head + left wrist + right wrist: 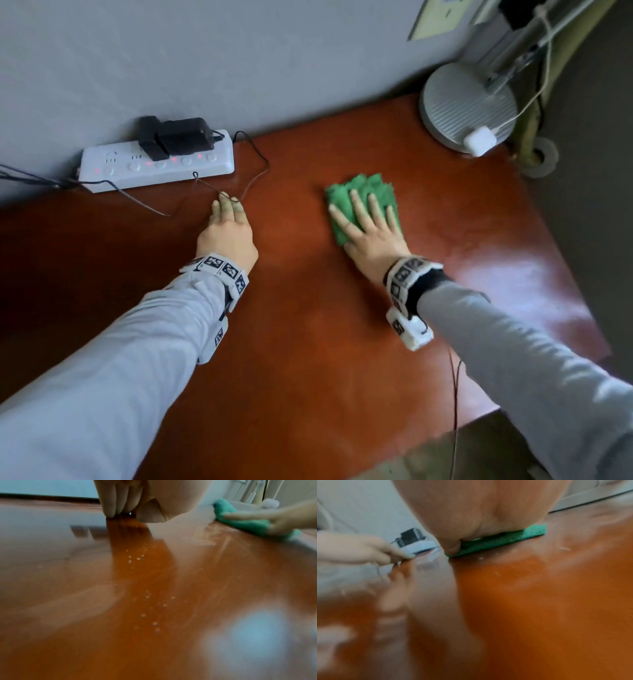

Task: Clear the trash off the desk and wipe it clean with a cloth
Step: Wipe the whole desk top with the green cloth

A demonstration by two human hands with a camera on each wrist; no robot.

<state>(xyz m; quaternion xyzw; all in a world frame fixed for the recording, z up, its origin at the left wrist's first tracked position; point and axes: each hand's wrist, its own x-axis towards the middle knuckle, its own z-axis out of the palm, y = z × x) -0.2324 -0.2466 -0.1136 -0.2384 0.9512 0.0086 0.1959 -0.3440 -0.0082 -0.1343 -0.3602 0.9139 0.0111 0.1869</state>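
Head view
Hands: two. Right hand point(368, 228) flat, fingers straight and spread, pressing on the cloth point(363, 202). Left hand point(227, 233) flat, fingers straight and together, tips down on the desk point(308, 325), gripping nothing.
Cloth: one, green, bunched, on the back right part of the desk, well apart from the power strip point(157, 164).
Power strip: one, white, against the wall at back left, one black adapter point(178, 135) plugged in; thin black cable point(253, 164) looping to just beside the left fingertips.
Lamp base: one, round, grey point(466, 109), in the back right corner, one small white plug point(479, 140) on its rim.
Edges: front edge and right edge of the desk in sight; bare wood between the two hands and all along the front.

Left wrist view
Fingers: left fingertips point(111, 507) straight, touching the wood.
Specks: many small pale crumbs point(137, 558) in a loose trail; too blurred to count.
Cloth: far right point(248, 523), under the right hand point(274, 519).

Right wrist view
Cloth: thin green strip point(501, 540) under the palm point(479, 507), flat on the desk.
Left hand: at left point(359, 547), blurred, fingers extended.
Specks: a few pale bits point(565, 548) near the cloth; count unclear.
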